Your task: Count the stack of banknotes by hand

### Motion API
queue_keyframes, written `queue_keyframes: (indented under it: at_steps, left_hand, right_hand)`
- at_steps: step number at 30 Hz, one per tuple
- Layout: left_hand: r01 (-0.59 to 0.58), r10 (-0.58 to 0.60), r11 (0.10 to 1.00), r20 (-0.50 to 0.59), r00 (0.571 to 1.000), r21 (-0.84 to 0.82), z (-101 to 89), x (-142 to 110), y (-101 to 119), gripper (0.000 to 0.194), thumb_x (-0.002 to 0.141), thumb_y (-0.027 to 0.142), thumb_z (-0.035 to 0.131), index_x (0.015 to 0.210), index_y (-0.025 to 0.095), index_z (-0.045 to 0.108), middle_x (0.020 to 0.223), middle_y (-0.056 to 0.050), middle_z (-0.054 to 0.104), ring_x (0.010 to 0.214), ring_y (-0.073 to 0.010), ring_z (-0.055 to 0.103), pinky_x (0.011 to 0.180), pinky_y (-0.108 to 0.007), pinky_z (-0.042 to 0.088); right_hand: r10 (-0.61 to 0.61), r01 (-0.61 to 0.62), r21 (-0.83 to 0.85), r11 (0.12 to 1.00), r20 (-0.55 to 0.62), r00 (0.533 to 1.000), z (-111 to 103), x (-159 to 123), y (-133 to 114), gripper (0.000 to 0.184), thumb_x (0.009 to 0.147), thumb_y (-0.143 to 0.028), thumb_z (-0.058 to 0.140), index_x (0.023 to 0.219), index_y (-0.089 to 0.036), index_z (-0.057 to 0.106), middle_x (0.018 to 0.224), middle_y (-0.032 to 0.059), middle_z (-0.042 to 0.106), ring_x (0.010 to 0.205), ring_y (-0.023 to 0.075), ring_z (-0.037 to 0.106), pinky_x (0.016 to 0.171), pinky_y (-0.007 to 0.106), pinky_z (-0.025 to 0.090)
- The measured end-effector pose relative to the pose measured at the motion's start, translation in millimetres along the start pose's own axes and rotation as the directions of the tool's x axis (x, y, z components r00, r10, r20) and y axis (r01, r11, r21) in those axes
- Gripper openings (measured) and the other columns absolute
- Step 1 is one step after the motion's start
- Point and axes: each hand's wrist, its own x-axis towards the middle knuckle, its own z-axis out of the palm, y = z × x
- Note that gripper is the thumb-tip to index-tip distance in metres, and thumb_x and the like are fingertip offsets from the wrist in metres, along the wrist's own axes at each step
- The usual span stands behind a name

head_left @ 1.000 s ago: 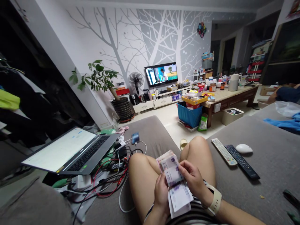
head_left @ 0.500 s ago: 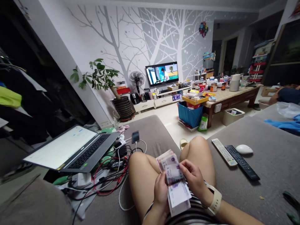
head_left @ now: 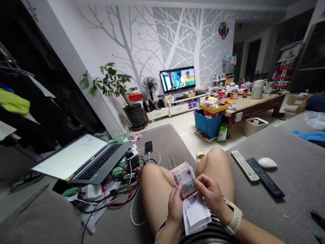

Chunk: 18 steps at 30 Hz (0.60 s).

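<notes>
Banknotes [head_left: 194, 206] gripped between left hand [head_left: 175, 210] and right hand [head_left: 210, 193] (slightly fanned)

The left hand [head_left: 175, 210] and right hand [head_left: 210, 195] cover much of the banknotes [head_left: 189, 196], so their number and most denominations cannot be told. The laptop [head_left: 83, 162] text is too small to read, as are the items on the table [head_left: 256, 105]. The frame's edges cut off a seated person [head_left: 315, 103] and hanging clothes [head_left: 14, 105].
</notes>
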Motion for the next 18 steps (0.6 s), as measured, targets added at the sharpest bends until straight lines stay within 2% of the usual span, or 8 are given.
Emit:
queue_keyframes:
  at_steps: [5, 10, 18]
  left_hand:
    - [0.014, -0.014, 1.000, -0.009, 1.000, 0.026, 2.7, -5, 3, 0.034, 0.063, 0.032, 0.081, 0.088, 0.010, 0.073, 0.080, -0.012, 0.076, 0.087, -0.0315, 0.072, 0.077, -0.039, 0.057]
    - [0.035, -0.037, 0.999, 0.038, 0.999, 0.040, 3.2, -8, 5, 0.038, 0.064, 0.032, 0.080, 0.094, 0.010, 0.073, 0.083, -0.012, 0.077, 0.084, -0.0314, 0.073, 0.076, -0.039, 0.056]
    - [0.054, -0.057, 0.998, 0.075, 0.996, 0.031, 3.8, -8, 1, 0.046, 0.063, 0.025, 0.081, 0.105, 0.011, 0.070, 0.091, -0.013, 0.077, 0.085, -0.0316, 0.073, 0.078, -0.041, 0.056]
  right_hand:
    - [-0.030, 0.026, -0.072, 0.997, -0.053, 0.998, -2, 2, 1, 0.034, 0.081, -0.048, 0.068, 0.073, -0.019, 0.052, 0.062, -0.0033, 0.048, 0.057, 0.0122, 0.042, 0.054, 0.025, 0.034]
    - [-0.027, 0.019, -0.109, 0.994, -0.077, 0.997, -4, 3, 5, 0.034, 0.078, -0.044, 0.072, 0.077, -0.021, 0.048, 0.063, -0.0051, 0.046, 0.057, 0.0123, 0.041, 0.054, 0.025, 0.034]
    - [-0.001, 0.001, 0.002, 1.000, -0.134, 0.991, -5, 7, 12, 0.039, 0.079, -0.048, 0.070, 0.096, -0.021, 0.048, 0.066, -0.0061, 0.047, 0.061, 0.0142, 0.046, 0.058, 0.025, 0.038]
